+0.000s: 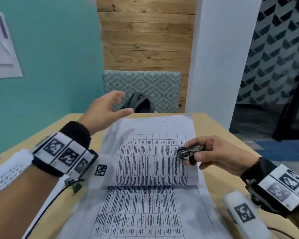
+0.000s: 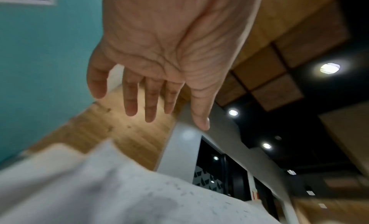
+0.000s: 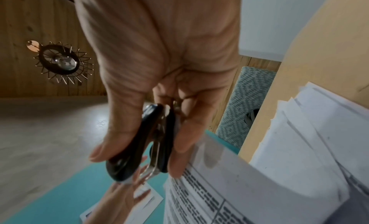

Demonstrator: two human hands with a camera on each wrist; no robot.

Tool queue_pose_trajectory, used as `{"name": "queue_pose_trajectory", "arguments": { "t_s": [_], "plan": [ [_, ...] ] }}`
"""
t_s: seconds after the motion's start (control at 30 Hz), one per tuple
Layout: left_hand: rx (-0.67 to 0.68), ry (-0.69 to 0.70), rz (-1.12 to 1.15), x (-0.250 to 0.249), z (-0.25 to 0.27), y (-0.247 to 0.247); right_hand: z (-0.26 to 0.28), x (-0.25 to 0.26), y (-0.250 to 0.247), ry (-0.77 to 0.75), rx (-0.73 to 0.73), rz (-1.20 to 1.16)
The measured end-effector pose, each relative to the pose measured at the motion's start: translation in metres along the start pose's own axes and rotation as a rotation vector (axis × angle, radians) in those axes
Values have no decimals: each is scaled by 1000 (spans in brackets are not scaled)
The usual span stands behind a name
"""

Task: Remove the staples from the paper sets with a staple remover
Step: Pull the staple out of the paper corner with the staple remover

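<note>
A stapled set of printed table sheets [image 1: 150, 213] lies along the middle of the wooden table [image 1: 219, 135]. Its upper pages [image 1: 152, 161] are flipped back toward the far end and curl over. My right hand [image 1: 214, 154] hovers at the right edge of the flipped pages and grips a black and metal staple remover [image 1: 188, 152] between thumb and fingers; the right wrist view shows the same staple remover [image 3: 143, 142] squeezed in that hand. My left hand [image 1: 107, 109] is raised above the far left corner of the sheets, fingers spread, holding nothing. In the left wrist view the left hand [image 2: 155, 79] shows an empty palm above blurred paper [image 2: 111, 192].
Another pile of printed papers [image 1: 5, 173] lies at the table's left edge. A patterned chair [image 1: 143, 87] with a dark bag [image 1: 140, 102] on it stands beyond the far edge. A teal wall is at left, a white pillar at right.
</note>
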State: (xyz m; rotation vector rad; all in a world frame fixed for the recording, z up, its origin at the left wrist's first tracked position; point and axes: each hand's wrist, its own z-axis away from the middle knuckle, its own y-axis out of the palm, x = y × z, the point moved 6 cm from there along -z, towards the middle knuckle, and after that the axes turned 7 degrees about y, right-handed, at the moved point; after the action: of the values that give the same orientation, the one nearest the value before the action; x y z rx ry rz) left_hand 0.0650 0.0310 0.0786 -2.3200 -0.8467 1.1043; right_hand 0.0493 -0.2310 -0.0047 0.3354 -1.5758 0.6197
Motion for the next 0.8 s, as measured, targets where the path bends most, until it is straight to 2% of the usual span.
{"name": "queue_pose_trajectory", "arguments": {
  "t_s": [0.07, 0.1, 0.2, 0.27, 0.47, 0.53, 0.6, 0.67, 0.7, 0.8],
  "plan": [
    [85, 139, -159, -29, -7, 16, 0, -1, 3, -2, 26, 3],
    [163, 160, -188, -38, -9, 28, 0, -2, 4, -3, 39, 3],
    [381, 102, -167, -44, -15, 59, 2, -4, 6, -8, 57, 4],
    [430, 75, -123, -42, -17, 69, 3, -6, 4, -6, 57, -1],
    [297, 43, -63, -37, -15, 69, 6, 0, -2, 29, -5, 87],
    [279, 16, -22, -34, -13, 66, 5, 14, -7, 10, -109, 205],
    [268, 4, 9, -32, -12, 64, 2, 33, -14, -51, -283, 271],
    [244, -2, 27, -31, -12, 62, -2, 52, -16, -126, -439, 242],
    [237, -4, 30, -31, -11, 61, -5, 60, -15, -152, -472, 208],
    [271, 6, 42, -33, -9, 61, -17, 76, -5, -183, -410, -42]
  ]
}}
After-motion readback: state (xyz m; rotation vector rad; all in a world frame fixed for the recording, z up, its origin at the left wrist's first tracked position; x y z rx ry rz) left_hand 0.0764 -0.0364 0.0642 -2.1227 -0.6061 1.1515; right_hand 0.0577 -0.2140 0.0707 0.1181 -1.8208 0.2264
